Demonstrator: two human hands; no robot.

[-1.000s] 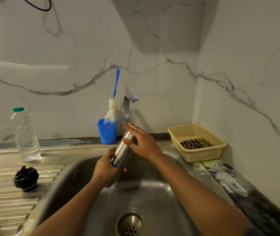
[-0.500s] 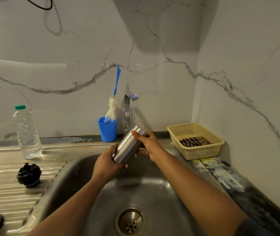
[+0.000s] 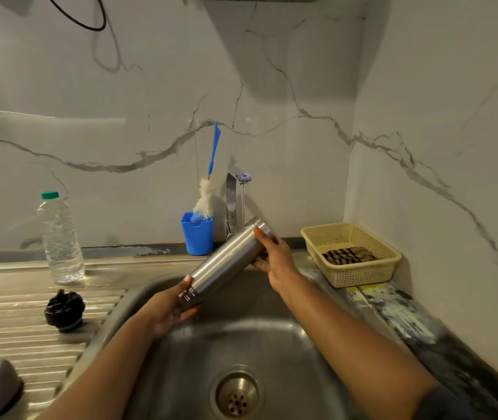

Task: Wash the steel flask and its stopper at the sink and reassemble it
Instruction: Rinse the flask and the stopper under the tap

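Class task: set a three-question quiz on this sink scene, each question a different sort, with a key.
1. True or false: the stopper is fitted in the flask.
2. The brush: A. lies flat B. stands in the blue cup C. hangs on a hook
3. Fill in: the flask's threaded end is held by the ___ hand.
Key:
1. False; it lies on the drainboard.
2. B.
3. The left hand; the right hand holds the base.
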